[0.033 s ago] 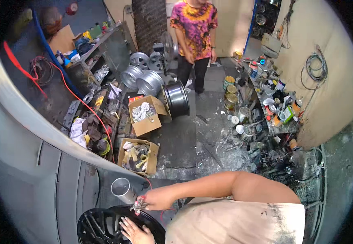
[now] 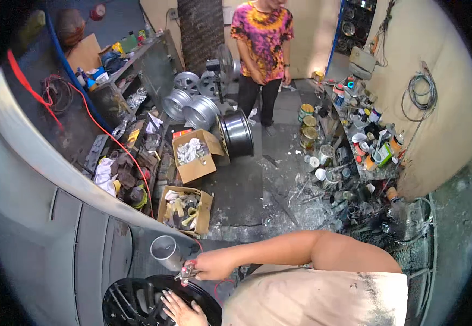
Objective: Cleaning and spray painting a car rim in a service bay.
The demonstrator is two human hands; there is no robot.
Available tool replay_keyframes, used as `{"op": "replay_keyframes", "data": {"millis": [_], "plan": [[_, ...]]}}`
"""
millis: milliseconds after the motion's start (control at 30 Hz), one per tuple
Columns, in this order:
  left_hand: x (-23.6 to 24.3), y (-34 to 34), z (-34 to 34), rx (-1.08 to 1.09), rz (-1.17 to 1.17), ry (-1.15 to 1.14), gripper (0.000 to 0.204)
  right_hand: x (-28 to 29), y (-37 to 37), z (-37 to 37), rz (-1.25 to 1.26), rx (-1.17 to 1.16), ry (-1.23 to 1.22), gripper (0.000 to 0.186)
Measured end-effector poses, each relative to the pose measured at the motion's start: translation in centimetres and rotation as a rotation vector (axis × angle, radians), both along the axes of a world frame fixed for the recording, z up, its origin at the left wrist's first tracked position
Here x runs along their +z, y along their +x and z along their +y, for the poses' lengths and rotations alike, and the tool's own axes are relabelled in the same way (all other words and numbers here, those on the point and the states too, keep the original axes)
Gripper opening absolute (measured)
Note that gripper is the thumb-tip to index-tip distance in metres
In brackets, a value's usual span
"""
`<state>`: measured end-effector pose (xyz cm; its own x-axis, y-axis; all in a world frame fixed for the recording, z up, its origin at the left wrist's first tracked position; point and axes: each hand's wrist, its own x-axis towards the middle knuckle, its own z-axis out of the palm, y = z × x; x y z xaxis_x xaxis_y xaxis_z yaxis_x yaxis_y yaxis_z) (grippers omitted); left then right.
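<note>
My right hand (image 2: 214, 265) is closed around a small metal spray gun (image 2: 185, 273) at the lower middle. A grey see-through cup (image 2: 166, 253) sits at the gun's far side and seems joined to it. Beneath the gun is a glossy black wheel rim (image 2: 121, 300) with spokes, partly cut off by the lower picture edge. My left hand (image 2: 184, 312) is spread over the rim, fingers stretched out and nothing held. Whether its palm touches the rim I cannot tell.
Two cardboard boxes (image 2: 202, 175) of crumpled scraps lie ahead, near silver wheels (image 2: 200, 112). Someone in a tie-dye shirt (image 2: 261, 38) stands beyond. Paint cans and bottles crowd a bench (image 2: 378, 173) on the right. A red hose (image 2: 117, 143) crosses the left.
The spray gun and cup have shifted very slightly to the right, the cup a touch farther away. The person in the background has moved slightly right. My left hand looks nearly unchanged.
</note>
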<state>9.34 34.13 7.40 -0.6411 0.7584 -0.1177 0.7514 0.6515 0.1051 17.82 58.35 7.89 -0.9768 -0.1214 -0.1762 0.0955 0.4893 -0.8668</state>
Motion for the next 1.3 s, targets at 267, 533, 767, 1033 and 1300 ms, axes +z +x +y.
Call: {"op": "replay_keyframes", "data": {"millis": [267,533,767,1033,1300], "plan": [[-0.4,-0.4,-2.3,-0.322,-0.081,0.056,0.077,-2.1,3.2,-1.7,0.173,-0.339,-0.007,0.034],[-0.5,-4.7,1.6,-0.579,-0.07,-0.015,0.054,-8.4,8.9,1.2,-0.054,-0.686,0.117,0.05],[-0.1,-9.3,4.8,-0.451,0.036,-0.107,0.06,-10.7,12.3,7.7,-0.142,-0.845,0.153,0.054],[0.5,-5.7,15.4,-0.365,-0.227,-0.715,0.078,-15.1,14.1,17.8,-0.121,-0.975,0.195,0.052],[-6.9,2.4,33.0,-0.49,-1.637,-0.303,0.064,-17.1,18.6,22.6,-0.156,-1.006,0.139,0.051]]}}
